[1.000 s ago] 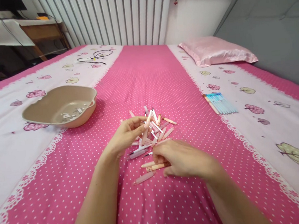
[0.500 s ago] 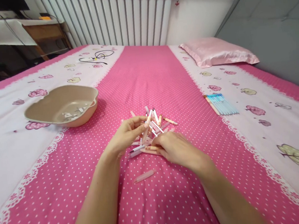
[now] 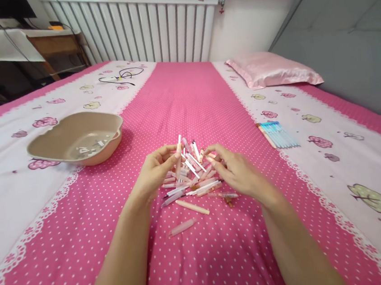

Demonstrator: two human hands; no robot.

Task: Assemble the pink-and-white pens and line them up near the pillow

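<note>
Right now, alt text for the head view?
The left hand holds a slim piece over a pile of pen parts on a pink bedspread; the right hand is at the pile's edge. A beige basin with white bits sits left, a row of mostly blue pens right.

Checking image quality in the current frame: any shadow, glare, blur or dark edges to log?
Head view: soft shadow beside the basin; head view: mild sheen on the pillow; head view: small pen parts look soft; head view: far right edge darkened.
</note>
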